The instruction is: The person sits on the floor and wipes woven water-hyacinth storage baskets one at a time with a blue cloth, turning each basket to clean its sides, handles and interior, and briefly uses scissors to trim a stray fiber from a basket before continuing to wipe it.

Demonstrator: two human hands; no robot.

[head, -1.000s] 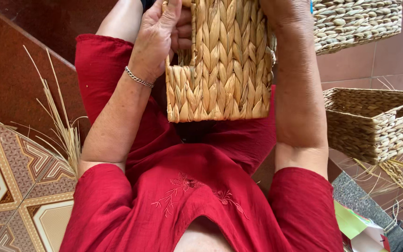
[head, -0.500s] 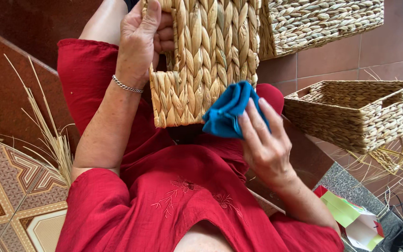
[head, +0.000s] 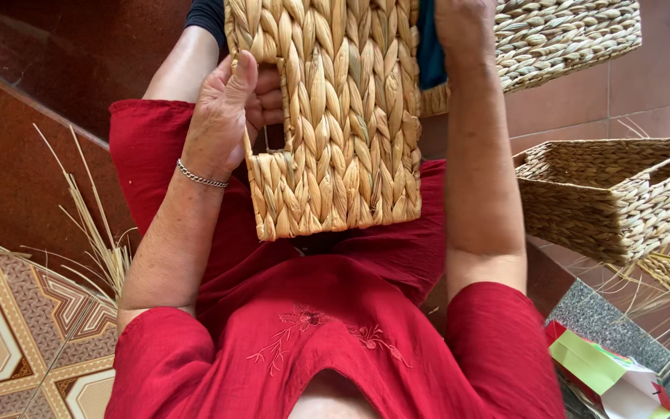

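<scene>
a tall rectangular basket of braided tan straw (head: 335, 116) is held upright over the lap (red clothing below). the left hand (head: 230, 116) curls its fingers through the side handle cutout. the right hand (head: 465, 23) presses a blue cloth (head: 430, 50) against the basket's far side; its fingers are hidden.

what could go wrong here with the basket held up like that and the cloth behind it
The woven basket hangs over the lap, gripped by the left hand at its handle cutout; a loose grip could let it tip. The blue cloth under the right hand might snag on rough weave. Loose straw on the floor could be a slip hazard.
</scene>
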